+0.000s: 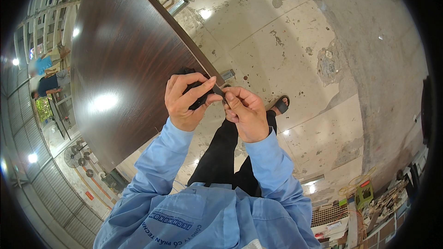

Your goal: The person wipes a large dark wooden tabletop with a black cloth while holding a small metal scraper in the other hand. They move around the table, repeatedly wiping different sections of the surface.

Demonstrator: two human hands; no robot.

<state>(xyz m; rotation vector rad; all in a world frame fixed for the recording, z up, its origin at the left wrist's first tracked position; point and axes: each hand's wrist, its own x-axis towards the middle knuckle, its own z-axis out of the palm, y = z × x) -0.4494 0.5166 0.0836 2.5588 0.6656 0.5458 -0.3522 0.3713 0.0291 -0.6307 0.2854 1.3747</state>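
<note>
My left hand [184,101] is closed around a black bundle [197,91], which looks like a coiled strip. The fingers hide part of it, and I cannot make out its exact kind. A short flat length of black strip [219,91] spans the gap between my two hands. Thumb and fingers of my right hand [249,113] pinch the end of that strip. Both hands are close together, beside the edge of a large, glossy dark brown wooden panel [134,55]. My left hand overlaps the panel's surface in this view.
Metal pieces [179,7] stick out past the panel's far edge. The floor [281,60] is worn and stained. At lower right lie a green container [364,194] and assorted scraps. A fan [76,157] and other people [46,84] are at far left.
</note>
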